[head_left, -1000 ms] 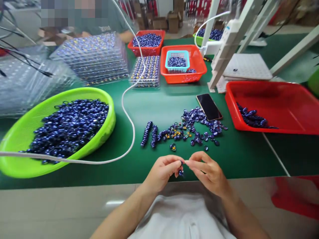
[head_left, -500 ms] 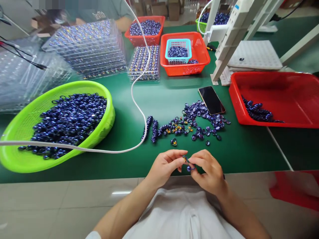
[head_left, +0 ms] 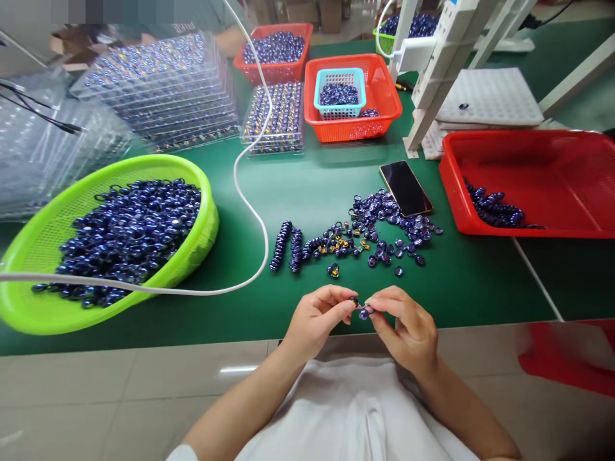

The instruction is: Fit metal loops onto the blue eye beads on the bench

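Near the table's front edge, my left hand (head_left: 318, 320) pinches a small dark piece with a yellow part (head_left: 354, 301) between thumb and forefinger. Close against it, my right hand (head_left: 405, 328) grips a shiny dark-blue ring with a round head (head_left: 364, 314) by its band. The two pieces meet or nearly meet; fingertips hide the exact contact. Just beyond the hands lies a loose ring with yellow inside (head_left: 333, 270). Farther out are small pieces with yellow parts (head_left: 339, 242), a heap of round blue caps (head_left: 379, 208) and two rows of stacked rings (head_left: 288, 246).
A green basket of blue rings (head_left: 209, 211) stands left, a white cable (head_left: 252, 214) crossing it. Behind are stacked clear trays (head_left: 158, 96) and an orange basket (head_left: 331, 133). A phone (head_left: 406, 189) touches the caps. Right stands a red bin (head_left: 552, 232). Another person sits opposite.
The ring in my right hand has risen slightly and sits closer to the piece in my left. The whole view has shifted a little.
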A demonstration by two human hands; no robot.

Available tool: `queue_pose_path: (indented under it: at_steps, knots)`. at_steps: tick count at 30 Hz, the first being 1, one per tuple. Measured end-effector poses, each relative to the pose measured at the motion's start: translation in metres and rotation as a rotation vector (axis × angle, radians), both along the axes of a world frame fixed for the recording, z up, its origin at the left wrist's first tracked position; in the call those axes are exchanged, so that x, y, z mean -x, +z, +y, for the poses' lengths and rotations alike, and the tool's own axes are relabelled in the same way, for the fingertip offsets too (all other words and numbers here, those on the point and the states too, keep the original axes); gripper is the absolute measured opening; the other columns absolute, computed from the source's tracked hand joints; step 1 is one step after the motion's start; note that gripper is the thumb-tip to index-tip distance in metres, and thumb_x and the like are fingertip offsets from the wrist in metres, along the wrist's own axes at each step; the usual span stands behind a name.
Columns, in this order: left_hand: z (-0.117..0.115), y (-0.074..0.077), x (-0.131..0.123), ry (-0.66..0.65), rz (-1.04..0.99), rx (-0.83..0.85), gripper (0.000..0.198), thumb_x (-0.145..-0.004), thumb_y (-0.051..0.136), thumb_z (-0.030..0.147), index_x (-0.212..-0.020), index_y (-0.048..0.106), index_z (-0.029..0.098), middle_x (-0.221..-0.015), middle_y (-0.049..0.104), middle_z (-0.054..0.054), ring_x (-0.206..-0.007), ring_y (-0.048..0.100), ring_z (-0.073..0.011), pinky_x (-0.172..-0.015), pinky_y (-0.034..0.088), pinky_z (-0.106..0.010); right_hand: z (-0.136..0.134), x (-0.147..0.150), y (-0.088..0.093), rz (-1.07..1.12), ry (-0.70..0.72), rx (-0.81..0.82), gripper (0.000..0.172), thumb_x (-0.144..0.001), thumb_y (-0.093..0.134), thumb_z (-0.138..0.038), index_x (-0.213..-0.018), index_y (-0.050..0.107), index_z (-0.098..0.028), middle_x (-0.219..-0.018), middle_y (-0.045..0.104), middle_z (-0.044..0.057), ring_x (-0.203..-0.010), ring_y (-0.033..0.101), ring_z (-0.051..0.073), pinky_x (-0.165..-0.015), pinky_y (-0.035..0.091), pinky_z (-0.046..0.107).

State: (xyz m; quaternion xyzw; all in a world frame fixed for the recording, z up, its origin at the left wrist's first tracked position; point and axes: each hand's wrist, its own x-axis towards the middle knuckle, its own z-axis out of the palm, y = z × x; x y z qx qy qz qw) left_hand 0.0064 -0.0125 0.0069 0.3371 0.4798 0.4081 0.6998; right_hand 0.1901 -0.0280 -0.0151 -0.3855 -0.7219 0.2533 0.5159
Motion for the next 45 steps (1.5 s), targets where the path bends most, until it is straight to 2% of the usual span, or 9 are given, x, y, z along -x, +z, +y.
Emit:
queue_pose_path:
  at_steps: [6,13,22,37,45]
  knots:
    - [-0.005,0.002,0.0,0.018,0.084,-0.085,0.018,-0.075,0.081,0.03,-0.084,0.076,0.015,-0.07,0.072,-0.002,-0.06,0.061,-0.0101,-0.059,0.051,-0.021,0.003,0.001,0.005,-0.064,0.045,-0.043,0.039,-0.085,0.061,0.002,-0.115,0.062,-0.023,-0.096,0.07,0.006,-0.085,0.066,0.017,-0.072,0.056,0.031]
    - [-0.009,-0.003,0.002,0.006,0.156,-0.229,0.013,-0.079,0.077,0.025,-0.088,0.077,0.016,-0.082,0.072,-0.005,-0.071,0.066,-0.0139,-0.066,0.054,-0.023,0.004,0.005,0.009,-0.113,0.01,-0.031,0.031,-0.087,0.06,-0.003,-0.11,0.063,-0.024,-0.091,0.071,0.005,-0.082,0.066,0.017,-0.072,0.057,0.032]
    - [-0.011,-0.008,0.005,-0.024,0.318,-0.457,0.013,-0.084,0.072,0.024,-0.094,0.077,0.017,-0.081,0.071,-0.007,-0.073,0.065,-0.0164,-0.068,0.052,-0.026,0.004,0.006,0.008,-0.118,-0.006,-0.02,0.031,-0.086,0.06,-0.003,-0.11,0.061,-0.023,-0.092,0.069,0.005,-0.083,0.065,0.017,-0.073,0.056,0.033]
    - [-0.01,-0.009,0.005,-0.027,0.376,-0.517,0.014,-0.085,0.072,0.024,-0.095,0.078,0.018,-0.078,0.071,-0.007,-0.071,0.064,-0.0165,-0.065,0.051,-0.026,0.003,0.007,0.005,-0.133,-0.024,-0.024,0.032,-0.086,0.059,-0.004,-0.11,0.061,-0.025,-0.091,0.07,0.005,-0.081,0.066,0.018,-0.071,0.055,0.033]
    - [-0.01,-0.009,0.005,-0.041,0.399,-0.565,0.014,-0.086,0.069,0.021,-0.097,0.077,0.018,-0.08,0.072,-0.007,-0.071,0.065,-0.0166,-0.067,0.052,-0.027,0.001,0.009,0.006,-0.235,-0.06,-0.063,0.033,-0.086,0.058,-0.003,-0.112,0.059,-0.024,-0.093,0.069,0.007,-0.083,0.065,0.019,-0.072,0.054,0.036]
